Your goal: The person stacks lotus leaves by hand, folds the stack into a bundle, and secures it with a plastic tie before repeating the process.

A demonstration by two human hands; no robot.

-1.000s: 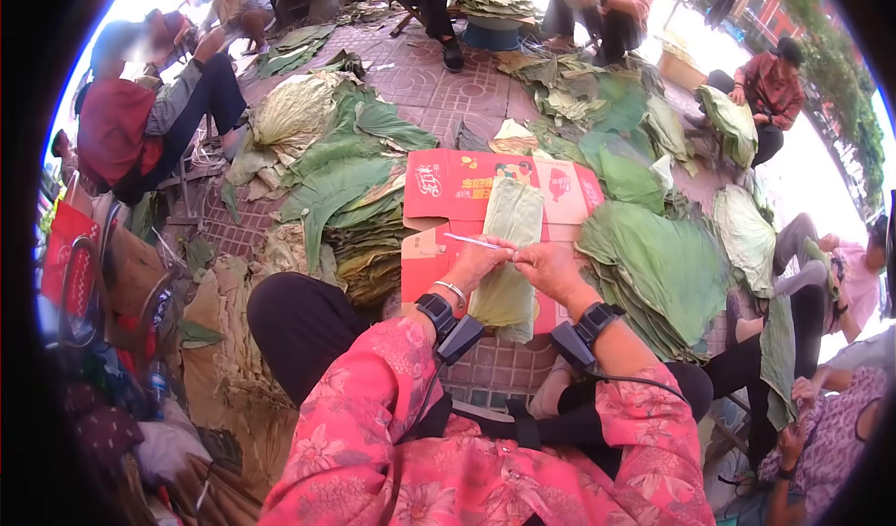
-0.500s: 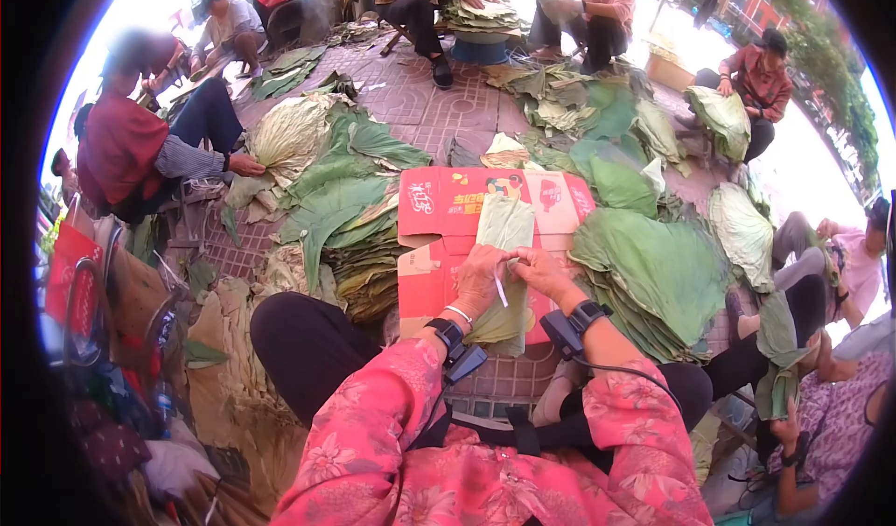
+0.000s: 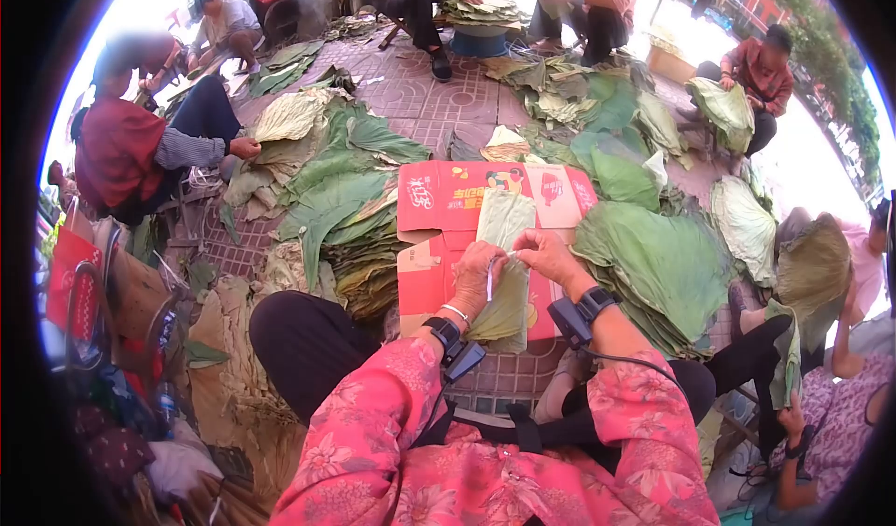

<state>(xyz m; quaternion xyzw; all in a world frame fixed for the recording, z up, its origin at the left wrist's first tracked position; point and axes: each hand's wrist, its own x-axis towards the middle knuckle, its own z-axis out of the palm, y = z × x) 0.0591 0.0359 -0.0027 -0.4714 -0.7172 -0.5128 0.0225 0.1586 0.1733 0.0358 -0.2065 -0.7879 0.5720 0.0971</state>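
A folded, pale green leaf bundle [image 3: 505, 316] lies lengthwise over a flattened red cardboard box [image 3: 426, 274] in front of me. My left hand [image 3: 477, 274] is closed at the bundle's middle, with a white strip [image 3: 490, 281] hanging from its fingers. Just to the right, my right hand [image 3: 551, 257] pinches at the bundle's edge; whatever is between its fingertips is too small to make out. Both hands are close together over the bundle.
Green leaves are stacked right [image 3: 653, 269] and left [image 3: 322, 213] of the cardboard. Several people sit around on low seats, one in red at left [image 3: 121, 157], one at upper right [image 3: 761, 73]. A co-worker's hand [image 3: 791, 419] holds a leaf at lower right.
My right hand has moved slightly up and right, away from my left hand. At right, a co-worker's large brownish leaf has come up into view. The left person's hand has lifted a leaf slightly.
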